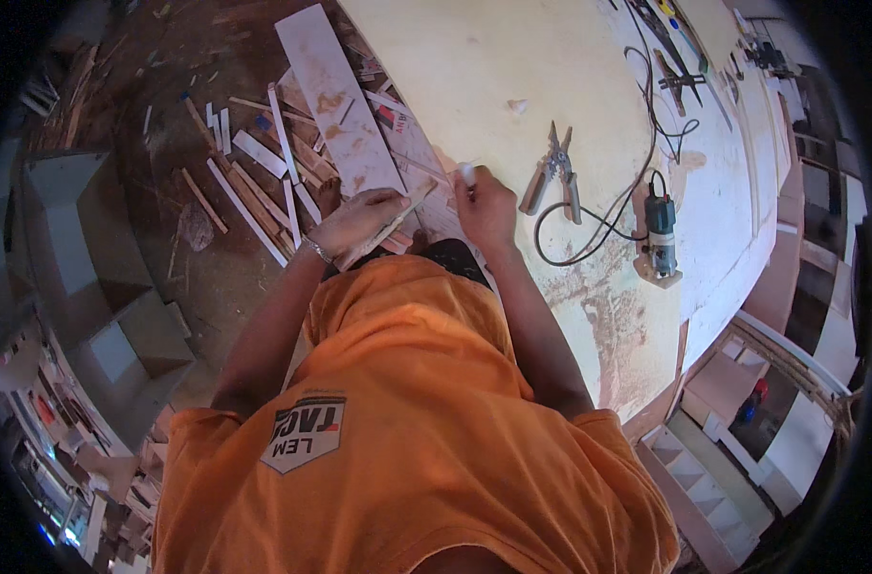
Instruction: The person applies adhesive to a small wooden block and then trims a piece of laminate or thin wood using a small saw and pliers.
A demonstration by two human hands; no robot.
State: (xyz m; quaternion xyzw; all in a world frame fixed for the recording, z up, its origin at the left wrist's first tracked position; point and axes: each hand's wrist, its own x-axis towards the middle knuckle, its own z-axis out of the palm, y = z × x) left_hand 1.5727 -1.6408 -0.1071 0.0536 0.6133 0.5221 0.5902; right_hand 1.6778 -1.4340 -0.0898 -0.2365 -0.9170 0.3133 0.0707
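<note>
My left hand point(357, 222), with a metal bracelet at its wrist, is closed around a narrow pale wooden strip point(402, 216). The strip slants across in front of my orange shirt. Close by, at the edge of the pale worktable point(512, 57), my right hand point(490, 212) has its fingers curled about a small white piece point(467, 174), whose kind I cannot make out. A pair of pliers point(556, 172) with grey handles lies on the tabletop just right of that hand, its jaws pointing away.
A corded trim router point(661, 234) stands farther right, its black cable point(551, 251) looping toward the pliers. More hand tools point(680, 78) lie at the far right. Left of the table, a long white board point(335, 96) rests over wood offcuts point(264, 182). An open cabinet point(82, 239) stands at left.
</note>
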